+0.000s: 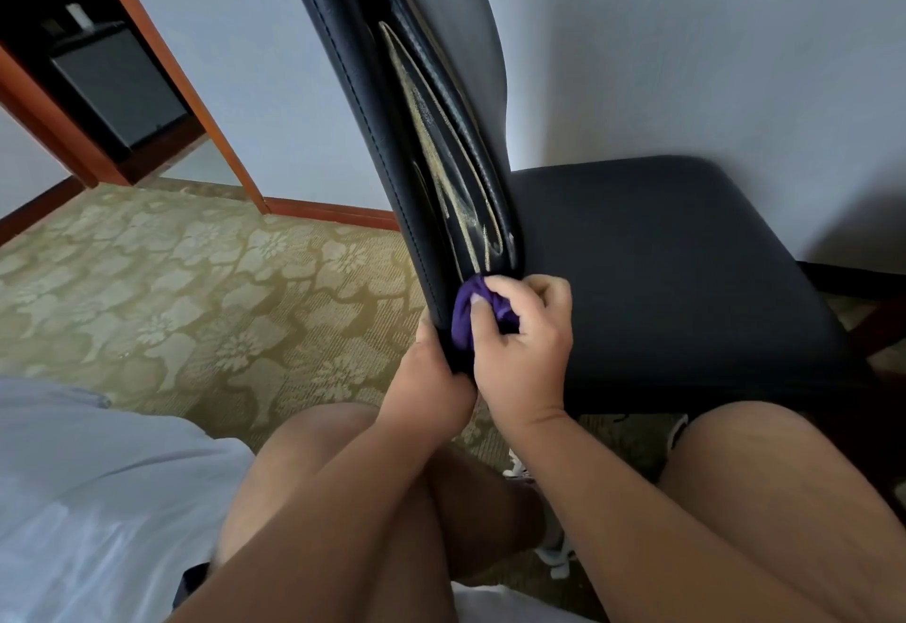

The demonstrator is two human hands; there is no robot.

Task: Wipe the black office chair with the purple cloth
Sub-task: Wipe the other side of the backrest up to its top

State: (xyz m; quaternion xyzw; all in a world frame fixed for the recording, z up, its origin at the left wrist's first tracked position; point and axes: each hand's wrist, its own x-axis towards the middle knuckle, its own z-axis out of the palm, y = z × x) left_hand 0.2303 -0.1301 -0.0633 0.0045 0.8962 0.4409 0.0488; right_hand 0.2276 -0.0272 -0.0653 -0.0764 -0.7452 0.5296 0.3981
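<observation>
The black office chair (662,279) stands right in front of me, its backrest (372,97) seen edge-on and running up from my hands to the top of the view. Pale dusty streaks show in the folds of the backrest's side. My right hand (524,343) grips the bunched purple cloth (468,313) and holds it against the bottom of the backrest, where it meets the seat. My left hand (431,377) holds the lower edge of the backrest from the left, its fingers hidden behind the leather.
A patterned green and beige carpet (196,289) covers the floor to the left. A wooden cabinet (162,58) with a dark box inside stands at the far left by the white wall. White bedding (88,500) lies at the lower left. My bare knees are below.
</observation>
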